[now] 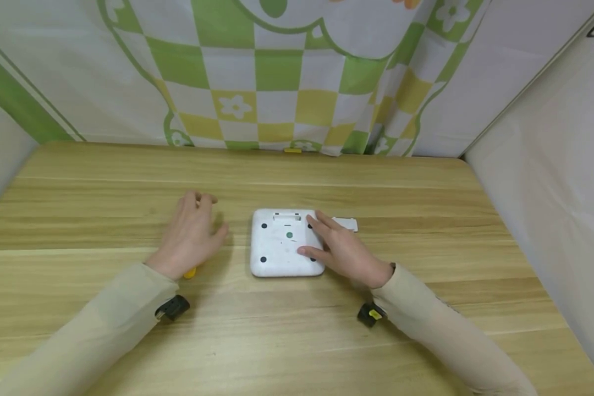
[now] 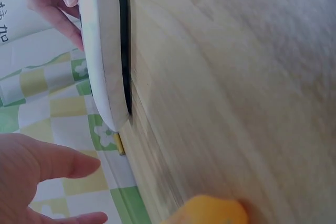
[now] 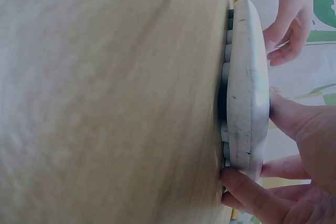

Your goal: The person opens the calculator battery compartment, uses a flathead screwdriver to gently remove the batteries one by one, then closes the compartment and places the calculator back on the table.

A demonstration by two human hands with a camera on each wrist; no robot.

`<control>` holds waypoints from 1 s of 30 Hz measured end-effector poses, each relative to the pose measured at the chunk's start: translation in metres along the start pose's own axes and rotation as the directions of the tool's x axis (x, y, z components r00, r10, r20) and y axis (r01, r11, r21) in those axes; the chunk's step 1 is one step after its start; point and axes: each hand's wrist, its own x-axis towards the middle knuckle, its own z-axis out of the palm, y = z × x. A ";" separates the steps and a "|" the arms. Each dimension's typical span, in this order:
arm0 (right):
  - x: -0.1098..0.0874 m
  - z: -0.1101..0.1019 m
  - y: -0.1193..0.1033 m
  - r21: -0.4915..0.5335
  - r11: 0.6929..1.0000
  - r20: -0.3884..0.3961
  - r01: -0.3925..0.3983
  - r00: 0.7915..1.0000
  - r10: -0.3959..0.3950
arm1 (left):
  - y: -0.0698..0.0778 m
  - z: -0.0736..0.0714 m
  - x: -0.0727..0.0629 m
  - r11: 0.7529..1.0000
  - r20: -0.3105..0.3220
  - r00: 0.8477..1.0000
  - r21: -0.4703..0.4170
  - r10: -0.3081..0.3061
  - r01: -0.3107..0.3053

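Clearly, the white keyed device (image 1: 277, 247) lies between the two hands, underside up, near the middle of the wooden table (image 1: 257, 341) and well apart from its far edge. Its uncovered battery compartment (image 1: 287, 218) sits on the side facing that edge. The right hand (image 1: 348, 256) holds the device by its right side, thumb on the upturned face and other fingers round the border. Just beyond this hand, toward the table's far right corner, lies a small white cover (image 1: 346, 224), partly hidden. The left hand (image 1: 188, 242) is empty, apart from the device on its left, thumb and fingers spread and loosely bent. An orange handle (image 1: 190, 273) shows beside its wrist, mostly hidden. A checked curtain (image 1: 277, 71) hangs along the far edge.
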 end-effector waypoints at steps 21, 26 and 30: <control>0.001 -0.001 0.001 0.007 1.000 0.013 -0.002 1.000 0.002 | 0.020 0.019 0.002 0.988 0.229 0.971 -0.152 0.070 -0.036; 0.001 -0.001 0.001 0.004 1.000 0.017 -0.002 1.000 0.002 | 0.025 0.025 0.001 0.986 0.221 0.969 -0.147 0.109 -0.077; 0.001 -0.001 0.001 0.003 1.000 0.021 -0.012 1.000 0.012 | 0.029 0.030 0.001 0.988 0.231 0.966 -0.131 0.114 -0.086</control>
